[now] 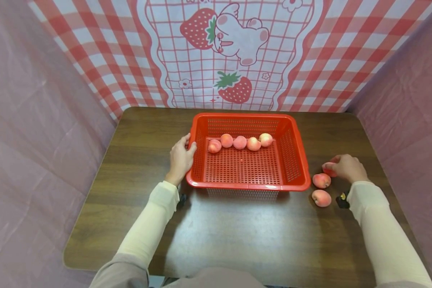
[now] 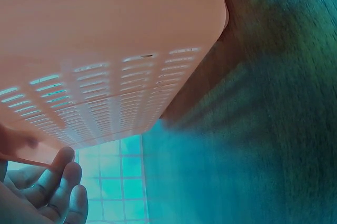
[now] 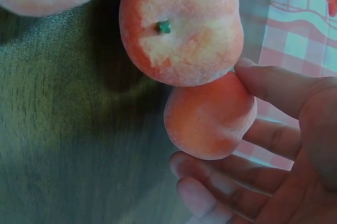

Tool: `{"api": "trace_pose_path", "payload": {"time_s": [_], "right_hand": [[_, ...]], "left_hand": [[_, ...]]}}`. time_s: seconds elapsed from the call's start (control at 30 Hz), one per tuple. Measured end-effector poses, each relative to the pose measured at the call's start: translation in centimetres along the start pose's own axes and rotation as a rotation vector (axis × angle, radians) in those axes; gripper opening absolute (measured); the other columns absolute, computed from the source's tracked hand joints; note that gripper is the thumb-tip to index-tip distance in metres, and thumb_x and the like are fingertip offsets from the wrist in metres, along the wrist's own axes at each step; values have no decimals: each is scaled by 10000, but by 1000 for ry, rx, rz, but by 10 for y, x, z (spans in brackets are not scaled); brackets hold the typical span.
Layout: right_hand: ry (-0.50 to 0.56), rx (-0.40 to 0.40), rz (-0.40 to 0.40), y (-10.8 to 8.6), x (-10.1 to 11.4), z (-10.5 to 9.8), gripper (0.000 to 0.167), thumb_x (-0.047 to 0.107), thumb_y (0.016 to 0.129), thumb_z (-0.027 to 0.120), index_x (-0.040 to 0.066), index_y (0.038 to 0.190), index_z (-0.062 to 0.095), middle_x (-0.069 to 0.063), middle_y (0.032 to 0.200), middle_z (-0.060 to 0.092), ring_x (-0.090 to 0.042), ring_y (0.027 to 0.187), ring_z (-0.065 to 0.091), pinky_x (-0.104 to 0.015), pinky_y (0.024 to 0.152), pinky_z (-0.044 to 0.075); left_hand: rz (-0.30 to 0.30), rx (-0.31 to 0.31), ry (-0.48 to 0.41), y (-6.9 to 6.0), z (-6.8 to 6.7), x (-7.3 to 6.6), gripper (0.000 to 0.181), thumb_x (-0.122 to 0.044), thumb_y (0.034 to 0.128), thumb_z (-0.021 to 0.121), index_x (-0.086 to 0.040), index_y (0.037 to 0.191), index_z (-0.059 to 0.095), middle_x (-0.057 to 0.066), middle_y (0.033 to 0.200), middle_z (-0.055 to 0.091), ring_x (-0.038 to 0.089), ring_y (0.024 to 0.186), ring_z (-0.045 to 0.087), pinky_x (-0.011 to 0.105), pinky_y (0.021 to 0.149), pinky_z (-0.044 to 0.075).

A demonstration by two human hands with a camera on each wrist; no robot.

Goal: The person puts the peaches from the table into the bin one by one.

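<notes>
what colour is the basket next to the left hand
The basket is red; it shows best in the head view.

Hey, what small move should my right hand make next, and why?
I'd probably lift the farthest loose peach toward the red basket: the right grip has thumb and fingers around it, the left grip holds the basket's left side, and five peaches lie inside with bare floor in front of them.
</notes>
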State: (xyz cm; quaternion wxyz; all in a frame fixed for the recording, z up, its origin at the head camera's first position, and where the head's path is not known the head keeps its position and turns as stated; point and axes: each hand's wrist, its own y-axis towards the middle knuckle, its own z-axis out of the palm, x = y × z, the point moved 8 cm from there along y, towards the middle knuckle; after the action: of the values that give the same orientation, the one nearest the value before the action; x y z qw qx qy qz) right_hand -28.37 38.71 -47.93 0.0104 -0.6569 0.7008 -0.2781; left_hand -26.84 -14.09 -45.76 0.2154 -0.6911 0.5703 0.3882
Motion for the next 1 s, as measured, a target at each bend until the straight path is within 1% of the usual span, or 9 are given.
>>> {"api": "trace_pose_path", "payload": {"time_s": [0.27, 0.53, 0.73, 1.0], "right_hand": [[17, 39, 25, -1, 1, 0, 750, 586, 897, 562, -75, 1250, 529, -328, 1219, 576, -513, 1086, 526, -588, 843, 448], [-12, -4, -1, 1, 8, -4, 699, 556, 900, 565, -48, 1251, 553, -334, 1242, 560, -531, 1097, 507, -612, 872, 410], [-21, -21, -12, 0, 10, -7, 729, 585, 901, 556, -60, 1242, 553, -342, 1222, 565, -537, 1075, 508, -634, 884, 403], [-34, -97, -43, -1, 19, -16, 753, 604, 906, 537, -62, 1258, 548, -343, 1195, 586, -558, 1058, 520, -643, 866, 412]], "left_hand": [[0, -7, -8, 0, 0, 1, 440, -241, 940, 593, -81, 1349, 580, 136, 1093, 708, 302, 1003, 650, 457, 913, 478], [-4, -9, -9, 0, 0, 1, 439, -248, 936, 595, -88, 1344, 585, 128, 1086, 711, 298, 1000, 653, 457, 909, 476], [-2, -8, -10, -1, 0, 1, 443, -248, 934, 593, -83, 1345, 584, 130, 1086, 711, 301, 1000, 652, 460, 911, 474], [-5, -13, -19, 0, 0, 2, 437, -237, 929, 602, -88, 1339, 590, 129, 1081, 714, 308, 997, 654, 464, 904, 474]]}}
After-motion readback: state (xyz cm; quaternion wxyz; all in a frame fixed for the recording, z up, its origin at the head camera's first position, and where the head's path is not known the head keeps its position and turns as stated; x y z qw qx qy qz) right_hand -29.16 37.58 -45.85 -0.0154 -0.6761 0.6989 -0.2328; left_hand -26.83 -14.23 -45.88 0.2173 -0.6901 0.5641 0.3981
